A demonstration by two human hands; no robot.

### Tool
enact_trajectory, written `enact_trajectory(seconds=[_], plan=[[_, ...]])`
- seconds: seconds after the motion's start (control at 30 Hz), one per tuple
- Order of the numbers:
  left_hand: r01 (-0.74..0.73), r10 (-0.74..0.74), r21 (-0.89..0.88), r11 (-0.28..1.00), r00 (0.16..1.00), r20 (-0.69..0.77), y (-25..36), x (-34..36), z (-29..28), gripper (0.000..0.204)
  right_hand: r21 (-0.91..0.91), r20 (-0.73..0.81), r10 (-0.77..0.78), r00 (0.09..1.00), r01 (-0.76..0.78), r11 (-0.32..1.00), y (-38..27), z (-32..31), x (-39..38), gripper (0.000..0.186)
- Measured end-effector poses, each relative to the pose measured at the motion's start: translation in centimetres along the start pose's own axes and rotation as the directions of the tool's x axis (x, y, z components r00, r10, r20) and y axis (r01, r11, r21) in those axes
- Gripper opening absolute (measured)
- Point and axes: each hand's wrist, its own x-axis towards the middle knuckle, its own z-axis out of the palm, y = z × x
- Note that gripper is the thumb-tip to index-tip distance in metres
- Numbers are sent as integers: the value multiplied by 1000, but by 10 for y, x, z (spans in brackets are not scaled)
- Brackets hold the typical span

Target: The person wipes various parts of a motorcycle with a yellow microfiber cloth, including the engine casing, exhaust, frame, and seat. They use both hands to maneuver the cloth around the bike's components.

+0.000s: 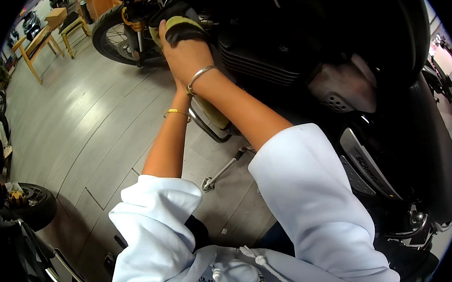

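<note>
My white sleeves (313, 182) are stretching forward. My left hand (179, 87) is mostly hiding behind my right, so I can't tell its grip. My right hand (190, 59) is grasping a yellow-green and black cloth (185, 29) beside the dark motorcycle (262, 60); beyond, a spoked wheel (104, 37) is standing.

Two forearms (244, 103) and two bracelets (175, 111) are beside the dark motorcycle (262, 60), one kickstand (223, 170) at its side, two wooden seats (39, 44) left of it.

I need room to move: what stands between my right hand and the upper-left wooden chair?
In the head view, leftward from the right hand: a spoked wheel, then a yellowish stool.
</note>
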Motion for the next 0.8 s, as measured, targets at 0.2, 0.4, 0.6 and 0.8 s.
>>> enact_trajectory(seconds=[0.2,0.4,0.6,0.8], plan=[[46,-47,-78,996,999,-12,12,-20,1,39,91,198,10,980,-29,995,1,-5,-48,55],[101,-110,-269,958,994,-22,36,-49,-14,39,174,284,276,918,-333,927,-27,-56,-82,82],[-133,84,-220,966,972,-219,61,-70,-9,40,458,-112,157,981,-89,885,-32,-140,-115,77],[-293,220,-284,913,939,-263,99,-56,33,53,532,-377,180,909,53,845,31,-188,-90,74]])
